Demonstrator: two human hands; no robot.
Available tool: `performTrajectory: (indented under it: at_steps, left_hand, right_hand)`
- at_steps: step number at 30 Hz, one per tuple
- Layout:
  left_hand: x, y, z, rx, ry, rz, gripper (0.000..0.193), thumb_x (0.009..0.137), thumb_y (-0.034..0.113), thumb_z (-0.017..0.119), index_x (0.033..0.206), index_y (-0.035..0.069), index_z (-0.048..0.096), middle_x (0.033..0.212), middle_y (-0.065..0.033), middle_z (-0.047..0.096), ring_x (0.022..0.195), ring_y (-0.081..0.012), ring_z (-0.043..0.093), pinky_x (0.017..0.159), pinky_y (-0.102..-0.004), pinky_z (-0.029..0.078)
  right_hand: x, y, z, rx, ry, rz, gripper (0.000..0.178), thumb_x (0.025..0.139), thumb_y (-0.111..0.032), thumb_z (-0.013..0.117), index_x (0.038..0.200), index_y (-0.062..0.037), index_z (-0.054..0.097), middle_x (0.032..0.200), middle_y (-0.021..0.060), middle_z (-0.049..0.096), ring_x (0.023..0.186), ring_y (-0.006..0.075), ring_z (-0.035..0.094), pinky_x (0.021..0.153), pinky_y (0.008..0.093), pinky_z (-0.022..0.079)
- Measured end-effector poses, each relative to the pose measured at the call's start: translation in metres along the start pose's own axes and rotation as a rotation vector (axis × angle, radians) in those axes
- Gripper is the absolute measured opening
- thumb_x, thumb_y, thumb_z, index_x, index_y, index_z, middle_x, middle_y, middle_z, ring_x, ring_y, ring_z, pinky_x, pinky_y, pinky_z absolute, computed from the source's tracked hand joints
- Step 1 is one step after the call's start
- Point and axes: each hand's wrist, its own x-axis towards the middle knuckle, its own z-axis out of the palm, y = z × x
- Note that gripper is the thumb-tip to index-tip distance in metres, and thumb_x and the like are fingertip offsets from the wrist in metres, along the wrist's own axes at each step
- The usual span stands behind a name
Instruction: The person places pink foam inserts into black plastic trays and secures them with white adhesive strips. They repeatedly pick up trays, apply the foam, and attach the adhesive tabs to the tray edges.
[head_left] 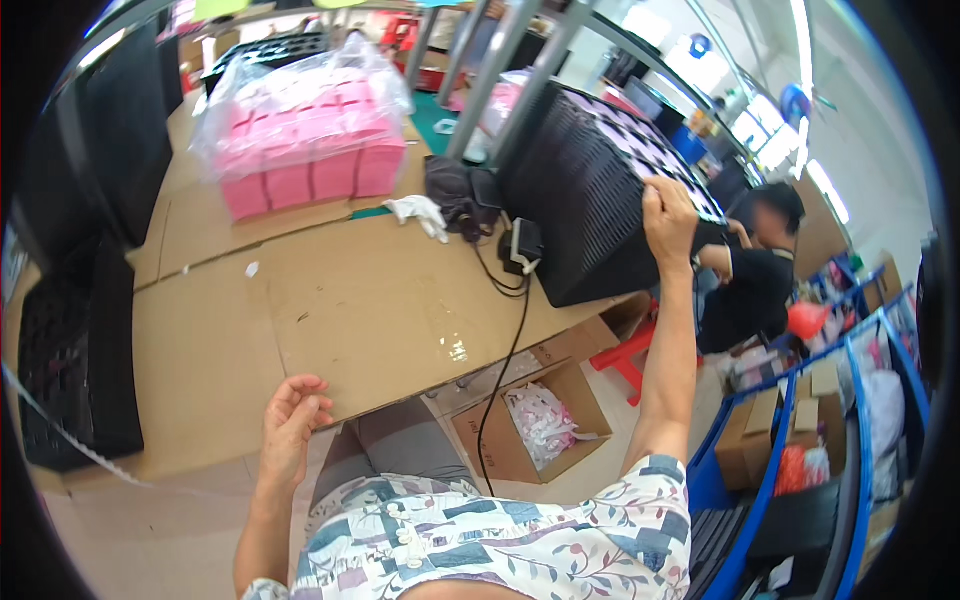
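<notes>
My right hand [670, 225] reaches far out to the right, its fingers curled at the upper near corner of a tall stack of black plastic trays [575, 205]. Pink and black pieces show in the top tray [640, 135]. Beside the table's near edge, my left hand [293, 425] hovers with loosely bent fingers, apart from one another, and nothing visible in them. A black box-shaped adapter [522, 246] with a cable lies against the stack. Left of it are a dark pouch [460, 195] and a white glove [418, 215].
Bundled pink blocks [315, 170] under clear plastic stand at the back of the cardboard-covered table [350, 310]. A black tray [80, 360] sits at the left. Below are an open carton [540, 420] of scraps and a red stool [630, 360]. Another person [755, 270] works at the right.
</notes>
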Motion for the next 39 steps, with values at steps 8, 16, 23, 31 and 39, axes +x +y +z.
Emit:
performTrajectory:
  at_steps: [8,16,23,31,39]
  left_hand:
    - [0.039,0.060,-0.030,0.321,0.158,0.431,0.043,0.093,0.009,0.060,0.133,0.002,0.046,0.120,-0.0081,0.058,0.093,-0.0137,0.063,0.079,-0.0277,0.052]
    - [0.009,0.196,-0.119,-0.120,0.721,0.917,0.073,0.087,-0.001,0.061,0.146,-0.003,0.019,0.110,-0.0137,0.055,0.086,-0.0210,0.066,0.070,-0.0345,0.057]
    - [-0.100,0.244,-0.318,0.943,1.922,1.192,0.077,0.087,0.012,0.068,0.146,-0.005,0.023,0.120,-0.0204,0.055,0.103,-0.0347,0.063,0.093,-0.0459,0.051]
    - [-0.138,0.252,-0.452,0.210,1.437,0.658,0.083,0.093,0.069,0.041,0.146,0.005,0.041,0.147,-0.0157,0.047,0.132,-0.0269,0.048,0.109,-0.0462,0.038]
    - [-0.184,0.219,-0.491,0.112,1.107,0.624,0.087,0.093,0.076,0.024,0.150,0.012,0.037,0.153,-0.0107,0.041,0.141,-0.0289,0.036,0.117,-0.0458,0.026]
  right_hand:
    - [-0.012,-0.174,-0.003,0.261,0.016,-0.249,0.029,0.088,-0.004,0.059,0.114,0.0071,0.064,0.110,0.0198,0.067,0.101,0.0378,0.063,0.093,0.0459,0.048]
    - [-0.013,-0.442,0.099,1.242,-0.742,-0.586,0.030,0.084,-0.013,0.068,0.110,0.0000,0.064,0.100,0.0187,0.068,0.095,0.0343,0.065,0.082,0.0434,0.052]
    - [-0.015,-0.569,0.196,1.458,-0.984,-0.064,0.059,0.098,-0.039,0.053,0.138,0.0034,0.048,0.132,0.0282,0.057,0.117,0.0380,0.061,0.102,0.0464,0.044]
    - [-0.038,-0.647,0.260,1.186,-0.921,0.135,0.084,0.099,-0.060,0.035,0.147,0.0092,0.030,0.148,0.0266,0.042,0.143,0.0338,0.034,0.119,0.0487,0.011]
    - [-0.035,-0.668,0.242,1.224,-0.919,0.276,0.086,0.100,-0.061,0.028,0.141,0.0140,0.037,0.144,0.0286,0.045,0.141,0.0357,0.035,0.119,0.0478,0.013]
